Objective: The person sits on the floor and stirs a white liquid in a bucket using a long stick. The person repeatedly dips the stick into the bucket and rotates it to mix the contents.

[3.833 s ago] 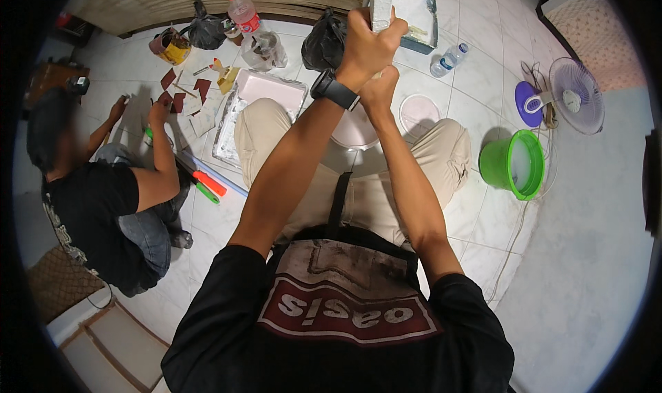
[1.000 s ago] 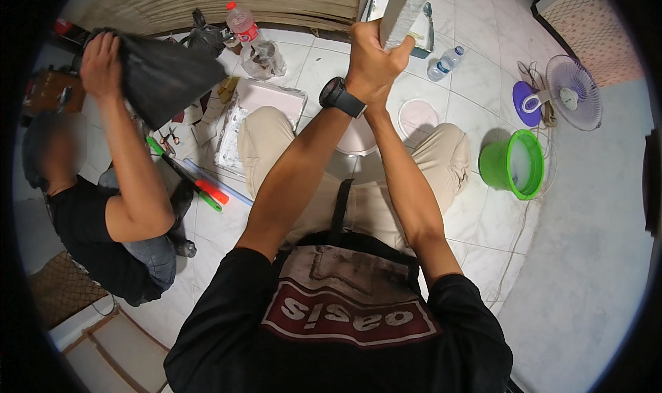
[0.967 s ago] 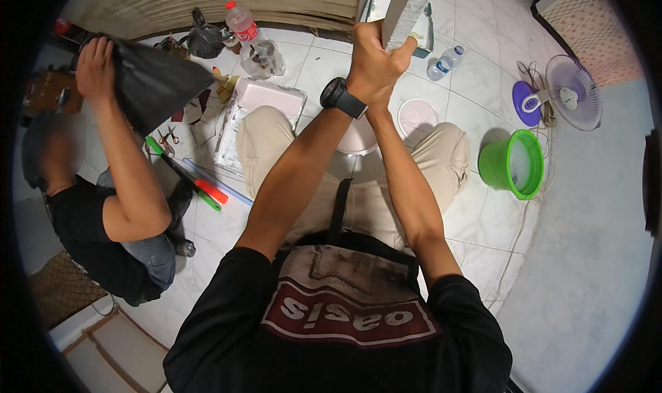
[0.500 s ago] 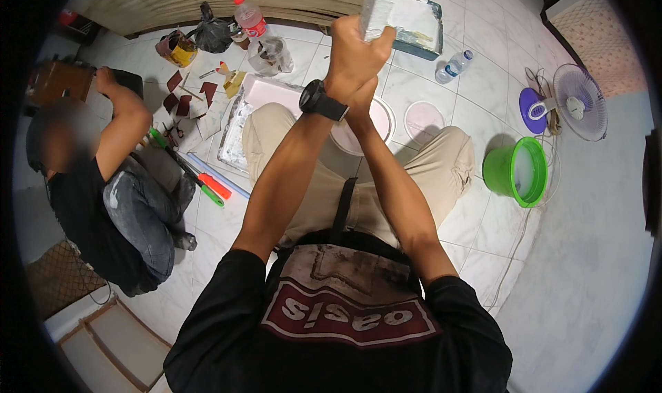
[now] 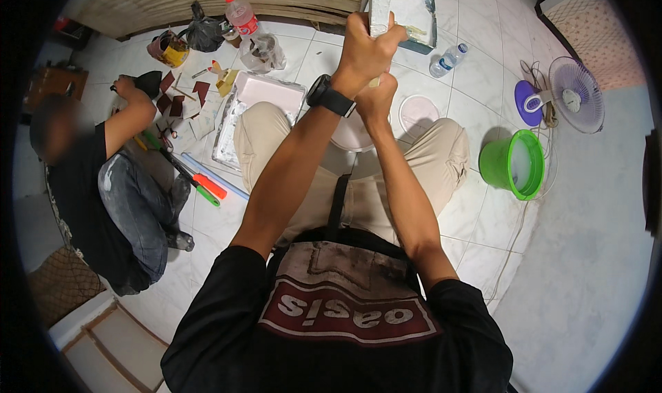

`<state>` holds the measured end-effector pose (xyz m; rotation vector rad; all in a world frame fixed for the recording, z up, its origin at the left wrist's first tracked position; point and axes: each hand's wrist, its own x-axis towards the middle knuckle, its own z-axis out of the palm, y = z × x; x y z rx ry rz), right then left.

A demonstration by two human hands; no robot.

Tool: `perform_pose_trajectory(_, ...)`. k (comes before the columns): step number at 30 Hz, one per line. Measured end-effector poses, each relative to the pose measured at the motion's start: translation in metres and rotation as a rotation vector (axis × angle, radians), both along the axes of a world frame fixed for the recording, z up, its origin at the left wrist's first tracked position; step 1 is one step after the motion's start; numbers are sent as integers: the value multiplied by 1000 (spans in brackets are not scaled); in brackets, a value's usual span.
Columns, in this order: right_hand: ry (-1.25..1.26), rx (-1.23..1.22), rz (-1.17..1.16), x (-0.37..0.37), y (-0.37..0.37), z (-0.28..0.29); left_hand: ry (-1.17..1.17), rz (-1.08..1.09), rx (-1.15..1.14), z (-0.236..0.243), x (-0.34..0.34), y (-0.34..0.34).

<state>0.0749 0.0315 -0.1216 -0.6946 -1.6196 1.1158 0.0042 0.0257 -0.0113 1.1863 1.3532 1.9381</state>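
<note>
My left hand, with a black watch at the wrist, is closed around a long white, paint-smeared bar that rises past the top edge of the picture. Just below it, against the left wrist, my right hand is also closed. A small pale piece shows at its top; whether that belongs to the same bar I cannot tell. Under the hands, between my knees, stands a round tub of pale pink paint, partly covered by my arms. Its round lid lies to the right.
A paint tray lies by my left knee, a dark-rimmed tray ahead. At right are a water bottle, green bucket and fan. A co-worker sits left, near scrapers and sandpaper scraps.
The white bar has turned, showing a narrower side. My hands have drawn slightly apart, and the pale piece now shows between them. The co-worker's hand has moved right.
</note>
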Motion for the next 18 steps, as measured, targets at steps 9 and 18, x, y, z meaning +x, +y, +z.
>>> perform_pose_trajectory(9,309,-76,262,-41,-11,-13,149,198,-19,16,-10,-11)
perform_pose_trajectory(18,142,197,-62,-21,24,8,94,130,137,4,-1,13)
